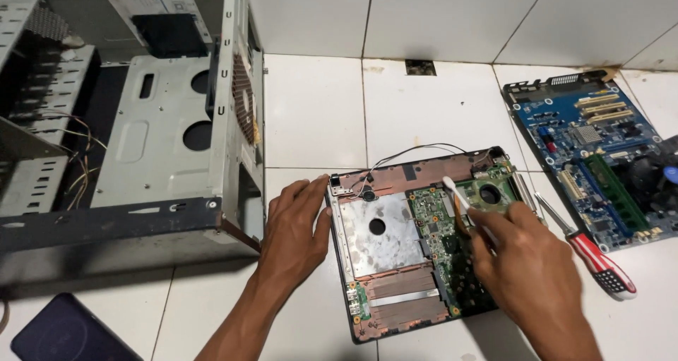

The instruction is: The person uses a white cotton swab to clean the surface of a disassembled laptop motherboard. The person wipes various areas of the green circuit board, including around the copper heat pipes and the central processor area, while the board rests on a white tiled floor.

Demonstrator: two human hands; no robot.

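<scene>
Right hand (526, 251) pinches a small brush (453, 195), bristles over the green board (441, 244) so dust lifts off. Left hand (293, 227) lies flat, fingers together, bracing the opened laptop base (385, 237). Screwdriver (590, 251) lies just right of the grip, blue motherboard (600, 149) beyond.

Glossy white floor tiles (318, 114), dull grey metal computer case (162, 128), smudged laptop plate (378, 234)

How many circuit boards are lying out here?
2 in plain view. A green board sits inside the opened laptop base, under the right hand. A blue motherboard lies on the tiled floor at far right. Others may be hidden in the desktop case.
</scene>
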